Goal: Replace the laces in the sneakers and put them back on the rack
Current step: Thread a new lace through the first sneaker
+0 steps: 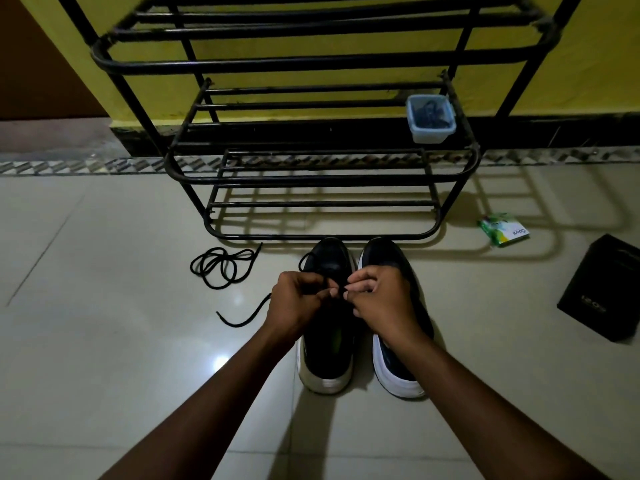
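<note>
Down on the pale tiled floor point(104, 341), right in front of the black metal rack point(311, 180), two black sneakers with white soles sit side by side, toes to the rack. All the action is over the left sneaker point(325, 375). Both hands hover above its tongue, nearly knuckle to knuckle. The left hand point(298, 299) is curled tight, thumb and fingers pinching the black lace point(249, 315), whose free tail snakes out over the tiles to the left. The right hand point(381, 299) is curled too, fingertips nipping the same lace just beside the left. Whether the tip sits at an eyelet I cannot tell, because the fingers hide it. A loop of lace arcs forward over the toe. The right sneaker point(398, 379) waits alongside, partly under the right wrist.

I read this as mid-threading, with plenty of the job ahead. Done well, one hand steadies the eyelet edge while the other feeds the stiff tip straight through. Then the slack is drawn up evenly so that forward loop flattens and both ends match.

Off to the left a coiled lace point(221, 268) lies near the rack's foot. A plastic tub point(430, 133) with dark cords inside sits on a rack shelf. A green packet point(504, 232) and a black box point(602, 289) lie well apart on the right.
</note>
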Motion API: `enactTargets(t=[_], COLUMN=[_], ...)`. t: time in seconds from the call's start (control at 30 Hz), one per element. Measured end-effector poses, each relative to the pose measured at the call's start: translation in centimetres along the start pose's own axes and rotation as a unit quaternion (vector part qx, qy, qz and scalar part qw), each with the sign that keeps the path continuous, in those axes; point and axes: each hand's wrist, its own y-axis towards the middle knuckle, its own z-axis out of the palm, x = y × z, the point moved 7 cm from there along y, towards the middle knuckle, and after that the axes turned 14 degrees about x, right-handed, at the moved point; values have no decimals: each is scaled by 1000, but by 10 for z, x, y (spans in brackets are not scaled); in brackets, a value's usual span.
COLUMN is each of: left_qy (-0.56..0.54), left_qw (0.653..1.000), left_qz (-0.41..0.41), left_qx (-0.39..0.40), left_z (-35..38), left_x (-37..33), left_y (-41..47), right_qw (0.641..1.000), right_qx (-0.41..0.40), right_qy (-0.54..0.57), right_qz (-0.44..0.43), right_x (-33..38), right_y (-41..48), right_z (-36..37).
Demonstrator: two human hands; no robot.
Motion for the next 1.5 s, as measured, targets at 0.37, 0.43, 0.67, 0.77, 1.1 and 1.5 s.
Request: enactTargets(t=[0.37,0.43,0.67,0.77,1.1,1.5], left_qy=[179,199,223,224,190,220], left_qw=[981,976,972,972,977,973], left_qz=[41,45,36,34,20,8], left_qx=[-70,-72,-72,-68,-95,-72], left_z=[-1,-1,-1,0,-5,-6], left_x=[-22,-26,-30,-31,-13,-10], left_y=[-8,-9,-9,-14,-20,-20], right_qw=[1000,1000,983,964,986,978], right_qx=[-3,-1,26,15,79,63], right_qy=[21,-6,-161,-223,8,172], right_qz=[-4,-9,-90,-142,-147,-104], right_x=[3,8,34,46,50,52], right_y=[-1,0,4,-2,10,1], right_z=[-2,-3,-2,-3,-23,-19])
